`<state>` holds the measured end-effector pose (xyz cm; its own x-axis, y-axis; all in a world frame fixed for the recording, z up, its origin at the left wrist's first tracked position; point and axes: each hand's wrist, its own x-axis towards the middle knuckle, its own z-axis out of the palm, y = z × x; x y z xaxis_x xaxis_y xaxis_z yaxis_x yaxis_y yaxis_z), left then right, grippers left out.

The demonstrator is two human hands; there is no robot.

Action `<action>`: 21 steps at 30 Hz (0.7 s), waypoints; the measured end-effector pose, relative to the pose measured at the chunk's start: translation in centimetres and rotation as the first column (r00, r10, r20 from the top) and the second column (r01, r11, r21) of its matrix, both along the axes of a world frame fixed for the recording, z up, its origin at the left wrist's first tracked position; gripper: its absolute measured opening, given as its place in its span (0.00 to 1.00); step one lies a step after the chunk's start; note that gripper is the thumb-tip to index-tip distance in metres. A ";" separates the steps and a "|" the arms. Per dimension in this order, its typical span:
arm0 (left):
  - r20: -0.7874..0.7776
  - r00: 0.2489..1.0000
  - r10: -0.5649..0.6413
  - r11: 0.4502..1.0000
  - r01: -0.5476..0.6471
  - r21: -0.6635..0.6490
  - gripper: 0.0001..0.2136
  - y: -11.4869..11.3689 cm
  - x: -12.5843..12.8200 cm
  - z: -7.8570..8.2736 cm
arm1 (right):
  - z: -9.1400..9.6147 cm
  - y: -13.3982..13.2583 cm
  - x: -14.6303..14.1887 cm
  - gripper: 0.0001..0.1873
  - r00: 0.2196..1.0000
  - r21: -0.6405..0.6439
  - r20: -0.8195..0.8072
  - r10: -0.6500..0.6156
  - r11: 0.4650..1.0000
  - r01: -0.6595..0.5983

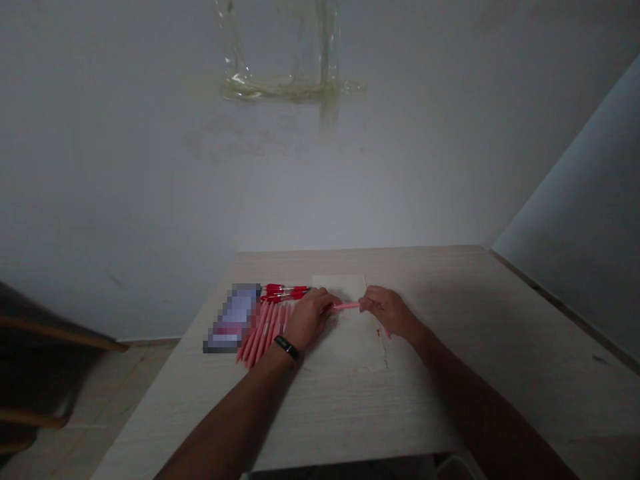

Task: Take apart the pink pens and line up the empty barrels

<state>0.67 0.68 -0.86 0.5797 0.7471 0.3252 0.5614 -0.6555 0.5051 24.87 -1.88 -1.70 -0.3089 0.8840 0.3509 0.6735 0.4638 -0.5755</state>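
The 2 bare forearms [467, 387] reached over the table [330, 420], left hand [315, 310] and right hand [387, 310] pinching 1 slim pink pen [347, 306] between them above a pale sheet [345, 347] — probably light, stiff and slick, best held near its ends.

Dim light; pale wall [425, 147] with yellowed tape [280, 89]; light wood-grain table [500, 333]; beige floor [120, 380] at left.

Indoors, kind of place unclear: pale table [500, 333] against tape-marked wall [425, 167]
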 end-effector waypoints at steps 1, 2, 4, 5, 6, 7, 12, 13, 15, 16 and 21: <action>0.003 1.000 0.002 1.000 -0.002 0.000 0.09 0.0 0.0 0.0 | 0.1 0.0 0.0 0.14 1.000 0.013 -0.015 -0.013 1.000 0.013; 0.005 1.000 0.004 1.000 -0.004 0.001 0.08 0.0 0.1 -0.1 | 0.1 0.1 0.0 0.11 1.000 0.029 -0.022 -0.020 0.999 0.020; 0.005 1.000 0.003 1.000 -0.003 0.007 0.08 0.0 0.1 -0.1 | 0.2 0.3 0.1 0.09 1.000 0.063 -0.007 -0.010 0.998 0.010; 0.005 1.000 0.000 1.000 -0.001 0.010 0.07 0.1 0.1 -0.2 | 0.2 0.3 0.1 0.09 1.000 0.079 0.009 0.006 0.997 -0.007; 0.006 1.000 -0.003 1.000 0.003 0.012 0.07 0.1 0.1 -0.2 | 0.2 0.4 0.1 0.10 0.999 0.092 0.026 0.021 0.996 -0.024; 0.008 1.000 -0.007 1.000 0.006 0.012 0.07 0.1 0.0 -0.3 | 0.2 0.4 0.1 0.11 0.999 0.099 0.036 0.030 0.995 -0.033; 0.101 0.995 -0.005 0.998 0.011 -0.057 0.10 0.0 0.1 -0.4 | 0.4 0.2 -0.2 0.10 0.988 0.042 -0.147 -0.057 0.997 0.064; 0.136 0.991 -0.009 0.996 0.021 -0.083 0.11 -0.1 0.2 -0.4 | 0.4 0.1 -0.2 0.09 0.974 0.027 -0.217 -0.059 0.997 0.067; 0.214 0.976 -0.029 0.987 0.062 -0.150 0.11 -0.3 0.4 -0.4 | 0.6 0.0 -0.3 0.08 0.946 0.018 -0.325 -0.009 1.000 0.016; 0.263 0.964 -0.038 0.975 0.093 -0.200 0.09 -0.4 0.5 -0.4 | 0.7 0.0 -0.4 0.08 0.935 0.026 -0.353 0.026 1.000 -0.018; 0.600 0.795 0.090 0.841 0.262 -0.474 0.10 0.0 0.9 -0.7 | 0.6 0.0 -0.1 0.12 0.946 0.064 -0.280 0.162 0.987 -0.150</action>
